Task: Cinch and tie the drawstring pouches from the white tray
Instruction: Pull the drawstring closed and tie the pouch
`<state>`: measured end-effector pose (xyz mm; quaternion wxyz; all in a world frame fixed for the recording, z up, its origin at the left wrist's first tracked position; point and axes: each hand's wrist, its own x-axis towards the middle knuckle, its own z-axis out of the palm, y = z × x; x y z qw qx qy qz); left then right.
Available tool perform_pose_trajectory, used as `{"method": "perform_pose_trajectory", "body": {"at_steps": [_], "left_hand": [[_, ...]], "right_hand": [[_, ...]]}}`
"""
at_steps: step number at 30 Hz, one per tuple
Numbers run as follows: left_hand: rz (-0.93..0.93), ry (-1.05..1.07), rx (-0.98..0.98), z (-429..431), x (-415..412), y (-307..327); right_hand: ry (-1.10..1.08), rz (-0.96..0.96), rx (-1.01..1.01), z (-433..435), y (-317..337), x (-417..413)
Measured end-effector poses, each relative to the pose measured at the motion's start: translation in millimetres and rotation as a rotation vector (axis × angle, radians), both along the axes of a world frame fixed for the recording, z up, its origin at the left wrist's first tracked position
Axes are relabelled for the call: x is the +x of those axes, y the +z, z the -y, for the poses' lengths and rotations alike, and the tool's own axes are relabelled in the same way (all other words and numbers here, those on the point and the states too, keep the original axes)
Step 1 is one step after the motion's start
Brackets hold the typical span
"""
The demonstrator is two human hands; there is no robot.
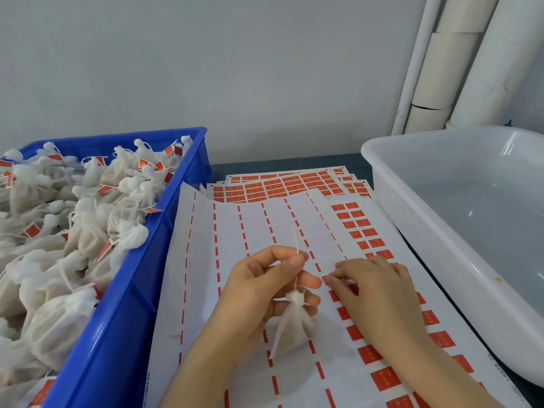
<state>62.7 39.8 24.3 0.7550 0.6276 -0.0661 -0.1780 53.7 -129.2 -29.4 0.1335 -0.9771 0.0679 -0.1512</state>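
The small white pouch (294, 323), cinched to a puckered neck, hangs over the label sheet (235, 290) on the bench, its string (296, 248) pinched between thumb and forefinger of the left hand (259, 293), while the right hand (379, 293) sets curled fingers on a red label (326, 280), perhaps nipping it.

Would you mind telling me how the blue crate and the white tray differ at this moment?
The blue crate, on the left, is heaped with tied pouches bearing red tags; the white tray, on the right, shows no pouches in its visible part. The blue crate is opaque, the white tray pale and glossy. Both are rectangular plastic bins flanking the label sheets.
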Motion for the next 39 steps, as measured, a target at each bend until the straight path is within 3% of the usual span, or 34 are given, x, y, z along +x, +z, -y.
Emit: {"method": "perform_pose_trajectory", "body": {"at_steps": [9,18,22,28,32,39], "left_hand": [[-0.012,-0.008,-0.04,1,0,1],[0.012,0.036,-0.054,5,-2,2],[-0.052,0.092,-0.058,11,-4,1],[-0.108,0.058,-0.069,17,-8,3],[-0.14,0.036,-0.079,19,-10,5],[-0.189,0.065,-0.088,17,-8,4]], "right_hand": [[0.043,0.011,-0.007,1,-1,1],[-0.061,0.04,0.37,12,3,4],[-0.076,0.192,0.386,14,14,-1],[-0.075,0.387,0.623,10,31,-12],[-0.008,0.479,0.688,11,38,-17],[0.173,0.433,0.85,-4,38,-26]]}}
